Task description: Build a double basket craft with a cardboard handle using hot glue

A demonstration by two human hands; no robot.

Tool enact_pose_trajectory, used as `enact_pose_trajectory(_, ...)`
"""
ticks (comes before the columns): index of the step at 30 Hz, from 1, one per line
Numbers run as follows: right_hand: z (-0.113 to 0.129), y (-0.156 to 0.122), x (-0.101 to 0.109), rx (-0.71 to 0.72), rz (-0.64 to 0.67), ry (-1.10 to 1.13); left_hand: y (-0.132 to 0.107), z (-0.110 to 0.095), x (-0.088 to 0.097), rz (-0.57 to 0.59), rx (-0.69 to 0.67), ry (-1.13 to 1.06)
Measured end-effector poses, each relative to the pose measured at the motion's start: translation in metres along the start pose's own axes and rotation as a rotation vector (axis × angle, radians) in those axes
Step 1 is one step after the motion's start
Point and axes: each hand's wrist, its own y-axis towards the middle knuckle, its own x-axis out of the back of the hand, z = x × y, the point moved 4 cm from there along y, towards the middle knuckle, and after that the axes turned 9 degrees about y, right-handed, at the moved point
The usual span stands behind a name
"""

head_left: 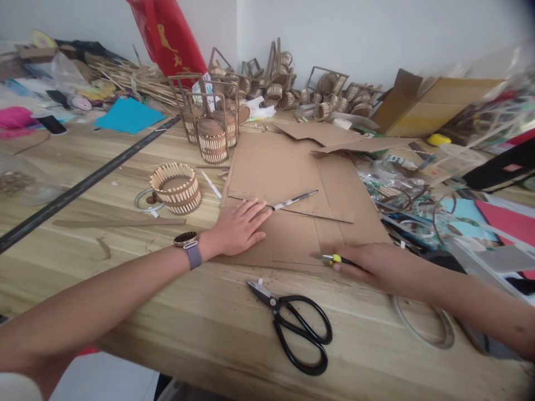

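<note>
My left hand [240, 228] lies flat on a brown cardboard sheet [276, 167], its fingers spread and pointing to the right. A pen [295, 200] rests by the fingertips, beside a dark line or slit that crosses the cardboard. At the sheet's lower right, my right hand [363, 263] is closed round a utility knife [336, 259] with a yellow and black body; its metal tip points left, close to a thin line near the bottom edge. Black-handled scissors [292, 328] lie on the table just in front of the cardboard.
Left of the sheet stands a small slatted wooden basket [178, 189]; handled baskets [212, 142] are behind it. Further back are a red bag [171, 39], many small baskets and an open cardboard box [434, 106]. Plastic bags and paper crowd the right. A dark strip [92, 179] crosses the wooden table.
</note>
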Motion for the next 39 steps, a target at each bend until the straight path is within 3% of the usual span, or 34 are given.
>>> enact_pose_trajectory(3, 0.042, 0.020, 0.002, 0.028, 0.114, -0.007, 0.000, -0.003, 0.001, -0.006, 0.006, 0.009)
enact_pose_trajectory(6, 0.083, 0.045, 0.003, 0.059, 0.109, -0.085, 0.000, -0.004, 0.003, -0.012, 0.014, 0.023)
enact_pose_trajectory(10, 0.111, 0.070, 0.002, 0.085, 0.104, -0.130, 0.000, -0.004, 0.003, -0.014, 0.025, 0.039)
enact_pose_trajectory(39, 0.125, 0.082, 0.001, 0.226, 0.065, -0.335, 0.001, -0.004, -0.001, -0.032, 0.026, 0.062)
